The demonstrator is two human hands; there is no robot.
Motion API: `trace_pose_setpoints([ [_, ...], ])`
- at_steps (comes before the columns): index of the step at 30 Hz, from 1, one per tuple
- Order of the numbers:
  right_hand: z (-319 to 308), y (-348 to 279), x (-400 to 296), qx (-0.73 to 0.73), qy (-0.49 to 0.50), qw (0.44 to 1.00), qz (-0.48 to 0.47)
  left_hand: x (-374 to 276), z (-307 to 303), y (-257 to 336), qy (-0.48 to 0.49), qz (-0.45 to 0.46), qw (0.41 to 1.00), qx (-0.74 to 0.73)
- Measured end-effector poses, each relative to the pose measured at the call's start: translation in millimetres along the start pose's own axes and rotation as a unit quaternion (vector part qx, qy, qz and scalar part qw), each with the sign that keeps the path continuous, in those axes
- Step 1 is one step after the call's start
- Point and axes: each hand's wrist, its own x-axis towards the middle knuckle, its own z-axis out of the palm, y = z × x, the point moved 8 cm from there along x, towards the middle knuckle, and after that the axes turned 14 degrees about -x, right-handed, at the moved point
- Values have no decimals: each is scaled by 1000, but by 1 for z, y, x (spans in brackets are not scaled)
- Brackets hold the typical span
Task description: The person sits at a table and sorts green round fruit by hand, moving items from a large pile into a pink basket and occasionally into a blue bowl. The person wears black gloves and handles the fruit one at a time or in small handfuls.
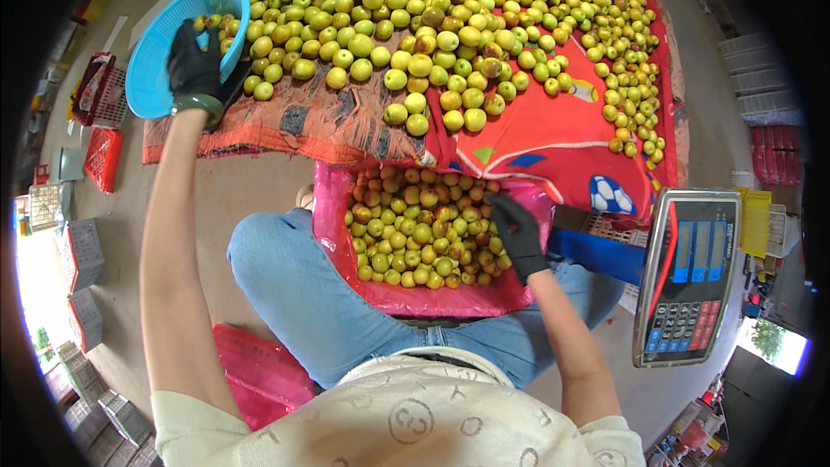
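My left hand [194,65], in a black glove, reaches into a light-blue plastic colander basket [146,71] at the table's left edge. Several green-brown jujubes [227,24] lie by its fingers inside the basket; whether it grips any is hidden. My right hand [519,237], also black-gloved, is at the right side of a crate lined with pink plastic film [428,301] between my knees. Its fingers are bent and a gap shows beside the thumb; the fingertips' hold is unclear. Green and reddish jujubes [415,233] fill much of the crate.
A large spread of jujubes [389,6] covers the table, on a red patterned blanket [519,123] and a worn orange cloth [311,117]. A digital scale display [690,279] stands at right. Pink film [259,370] lies at lower left. A red plastic crate [102,159] is on the floor.
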Motion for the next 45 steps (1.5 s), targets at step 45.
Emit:
trace_pose_setpoints([
  [45, 82, 46, -134, -206, -224, 952, 12, -462, 139, 128, -706, -104, 692, 110],
])
